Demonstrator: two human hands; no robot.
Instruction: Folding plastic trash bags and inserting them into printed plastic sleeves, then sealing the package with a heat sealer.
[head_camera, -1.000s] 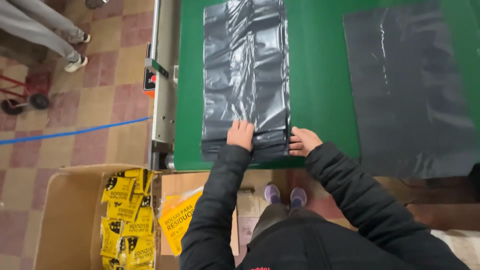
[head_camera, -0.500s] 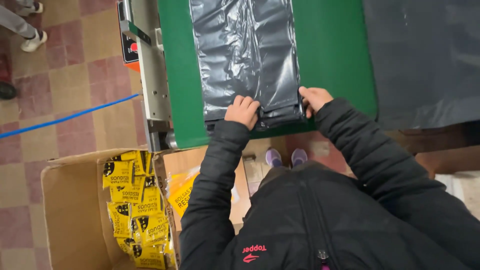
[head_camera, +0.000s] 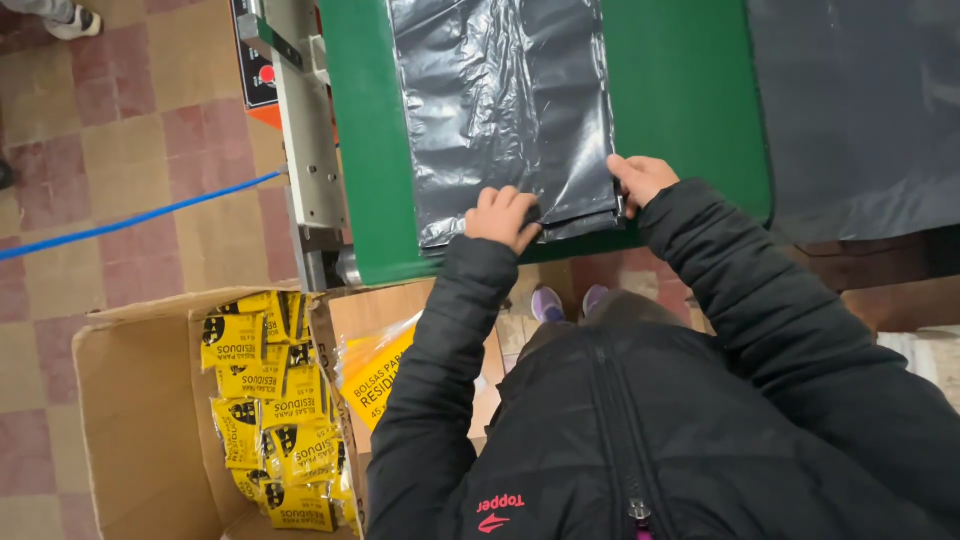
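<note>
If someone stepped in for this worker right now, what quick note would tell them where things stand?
Left hand: fingers curled on the near edge of the black plastic bag, at its folded end.
Right hand: pinching the bag's near right corner.
The bag lies flat along the green table. A second dark sheet lies to the right.
Done: the near end looks folded over once.
Left: the rest of the bag is unfolded.
Cardboard box on the floor to the left holds yellow packets.

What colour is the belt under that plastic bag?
Green, seen in the head view, under the dark grey bag.
</note>
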